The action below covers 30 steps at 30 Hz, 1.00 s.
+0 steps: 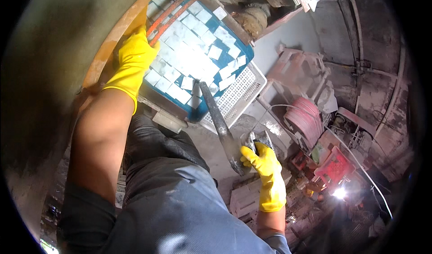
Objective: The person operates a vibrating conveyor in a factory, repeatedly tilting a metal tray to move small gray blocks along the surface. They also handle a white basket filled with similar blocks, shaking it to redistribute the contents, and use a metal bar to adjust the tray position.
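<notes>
While your left hand (137, 56), in a yellow rubber glove, is bent in at the near ends of two orange-red bars (173, 12), you have your right hand (266, 166), gloved the same way, down beside the lower end of a dark, scuffed tube (218, 119). You have the left fingers curled together, but whether they clamp the bars or only rest against them, I cannot tell. Your right fingers are bent at a grey, shiny piece (265, 140) just beyond them; the view does not settle whether they are closed on it or on the tube.

The bars slant over the far left part of a teal tray (249, 51), ahead of you and to the left. White, grey-marbled tiles (176, 44) cover most of it, close-set on the left, scattered on the right. The tube's upper end overlaps the tray's near side in view. Beyond the tray's right edge, a white perforated crate (238, 92) shows. Farther right you have a pink coil (303, 121), a red plastic basket (335, 166) and a bright light (339, 193).
</notes>
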Each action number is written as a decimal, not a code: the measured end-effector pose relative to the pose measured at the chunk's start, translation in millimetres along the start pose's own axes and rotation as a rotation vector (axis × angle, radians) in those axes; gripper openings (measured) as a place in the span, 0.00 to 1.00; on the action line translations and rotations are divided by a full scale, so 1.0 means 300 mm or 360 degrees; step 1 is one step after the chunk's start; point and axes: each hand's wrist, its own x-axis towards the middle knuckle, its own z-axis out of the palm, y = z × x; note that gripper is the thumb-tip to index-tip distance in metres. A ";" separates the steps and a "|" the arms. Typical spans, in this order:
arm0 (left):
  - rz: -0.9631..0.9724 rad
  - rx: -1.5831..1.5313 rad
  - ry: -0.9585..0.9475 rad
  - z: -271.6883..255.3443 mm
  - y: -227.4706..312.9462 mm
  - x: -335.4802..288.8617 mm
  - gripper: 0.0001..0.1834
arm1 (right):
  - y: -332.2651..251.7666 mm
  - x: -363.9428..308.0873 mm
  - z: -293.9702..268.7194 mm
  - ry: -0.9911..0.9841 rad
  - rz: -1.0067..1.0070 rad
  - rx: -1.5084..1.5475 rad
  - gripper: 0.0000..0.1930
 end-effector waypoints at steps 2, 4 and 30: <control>-0.0022 0.0023 -0.0094 -0.021 0.011 0.005 0.38 | 0.002 -0.005 0.013 0.0010 -0.0002 0.0015 0.30; -0.0039 0.0040 -0.0141 -0.028 0.016 0.005 0.39 | 0.004 -0.012 0.023 0.0021 -0.0011 0.0058 0.30; -0.0023 0.0075 -0.0103 -0.034 -0.001 0.030 0.35 | 0.047 -0.008 0.057 0.0028 0.0048 0.0217 0.32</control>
